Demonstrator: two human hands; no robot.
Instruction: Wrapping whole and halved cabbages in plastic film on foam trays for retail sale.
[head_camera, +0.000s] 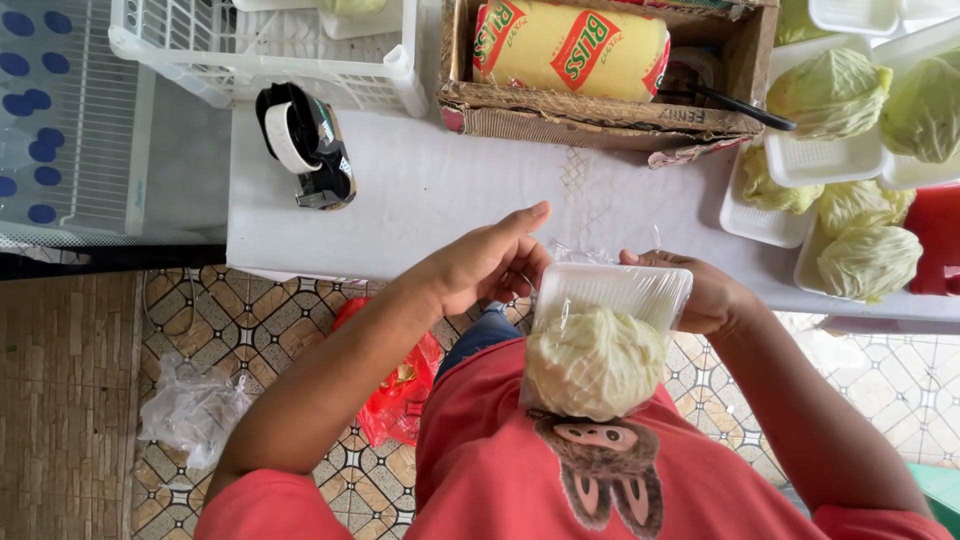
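A pale green cabbage piece (596, 362) on a white foam tray (612, 288) is covered in clear plastic film and rests against my red shirt. My left hand (488, 264) is at the tray's left end, its fingers pinching the film. My right hand (706, 294) grips the tray's right end from behind. The tray's far side and the fingertips behind it are hidden.
A white table (440, 190) carries a black tape dispenser (306, 144), a cardboard box (600, 118) with a yellow film roll (570, 48), a white basket (270, 48), and several cabbages on foam trays (840, 160). Plastic bags (195, 405) lie on the tiled floor.
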